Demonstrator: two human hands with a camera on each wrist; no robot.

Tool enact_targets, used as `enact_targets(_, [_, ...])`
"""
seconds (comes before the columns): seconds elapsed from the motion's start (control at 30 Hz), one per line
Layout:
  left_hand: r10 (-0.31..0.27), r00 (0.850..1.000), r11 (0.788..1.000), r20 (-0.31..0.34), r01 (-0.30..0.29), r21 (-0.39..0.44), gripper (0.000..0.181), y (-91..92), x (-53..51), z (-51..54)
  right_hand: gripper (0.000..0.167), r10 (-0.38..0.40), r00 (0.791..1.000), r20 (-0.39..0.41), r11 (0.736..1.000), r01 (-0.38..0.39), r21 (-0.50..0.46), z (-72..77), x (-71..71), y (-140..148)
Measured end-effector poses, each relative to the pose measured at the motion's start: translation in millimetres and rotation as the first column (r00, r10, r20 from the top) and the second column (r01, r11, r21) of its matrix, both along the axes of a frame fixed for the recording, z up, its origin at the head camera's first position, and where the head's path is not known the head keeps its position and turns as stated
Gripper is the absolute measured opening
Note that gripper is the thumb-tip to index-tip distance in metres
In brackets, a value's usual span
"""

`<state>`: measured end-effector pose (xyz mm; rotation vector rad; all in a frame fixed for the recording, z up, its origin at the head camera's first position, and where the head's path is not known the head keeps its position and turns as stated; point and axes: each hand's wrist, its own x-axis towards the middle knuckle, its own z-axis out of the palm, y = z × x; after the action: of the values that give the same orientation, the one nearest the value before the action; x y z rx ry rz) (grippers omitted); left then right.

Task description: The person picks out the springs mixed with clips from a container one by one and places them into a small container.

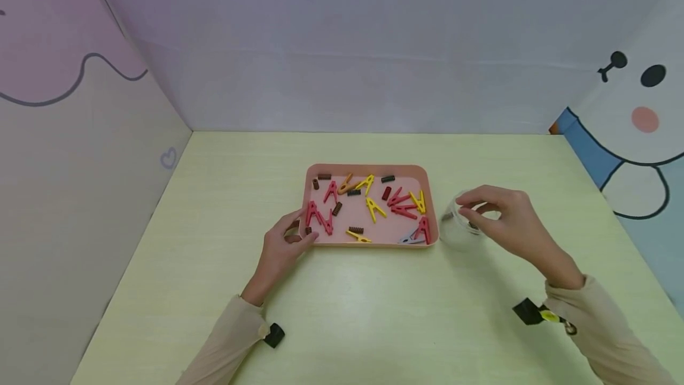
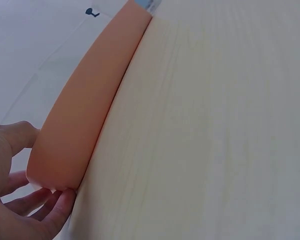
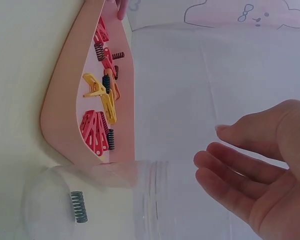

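A pink tray [image 1: 352, 246] holds red, yellow, grey and orange plastic clips and several small coil springs. My left hand [image 1: 283, 243] grips its near left corner; in the left wrist view the thumb lies against the upper rim and fingers curl under the tray's side [image 2: 85, 100]. To the right of the tray stands a clear jar [image 1: 461, 236]. Just over its mouth is my right hand [image 1: 499, 215]. In the right wrist view, thumb and fingers are apart with nothing between them, and a dark coil spring [image 3: 79, 206] shows inside the jar [image 3: 152, 200].
The pale wooden table [image 1: 352, 314] is bounded by a light back wall [image 1: 347, 76] and side panels with cartoon drawings. A small black block [image 1: 274, 335] is attached at the left sleeve, and another black block [image 1: 528, 311] at the right sleeve.
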<state>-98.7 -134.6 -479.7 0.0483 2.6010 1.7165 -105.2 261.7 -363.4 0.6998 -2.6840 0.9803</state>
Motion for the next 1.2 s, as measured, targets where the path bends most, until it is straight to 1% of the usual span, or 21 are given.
enact_targets(0.37, [0.004, 1.0, 1.0, 0.02, -0.004, -0.011, 0.061, 0.4, -0.1, 0.9, 0.022, 0.016, 1.0, 0.002, 1.0, -0.016, 0.0, 5.6, 1.4, -12.5])
enact_targets(0.7, [0.004, 1.0, 1.0, 0.014, -0.004, -0.007, 0.061, 0.5, -0.5, 0.5, 0.025, 0.052, 0.999, -0.005, 0.999, -0.052, -0.011, 6.1, -0.5, -23.9])
enact_targets(0.8, [0.007, 1.0, 1.0, 0.023, -0.006, -0.01, 0.061, 0.8, -0.2, 0.9, 0.025, 0.058, 0.998, -0.001, 0.998, -0.058, -0.019, 5.8, -0.8, -27.0])
enact_targets(0.93, [0.009, 0.999, 1.0, 0.031, -0.008, -0.022, 0.061, 1.1, 0.3, 1.6, 0.026, 0.085, 0.996, -0.016, 0.996, -0.085, -0.025, 3.9, -2.6, -31.6])
enact_targets(1.1, [0.014, 0.999, 1.0, 0.033, -0.013, -0.019, 0.061, 1.3, 0.4, 2.0, 0.028, 0.131, 0.991, -0.041, 0.99, -0.132, -0.047, 1.6, -6.6, -39.4])
enact_targets(1.2, [0.015, 0.999, 1.0, 0.031, -0.014, -0.022, 0.061, 1.5, 0.6, 2.6, 0.027, 0.151, 0.988, -0.039, 0.986, -0.153, -0.061, 0.2, -7.7, -44.3])
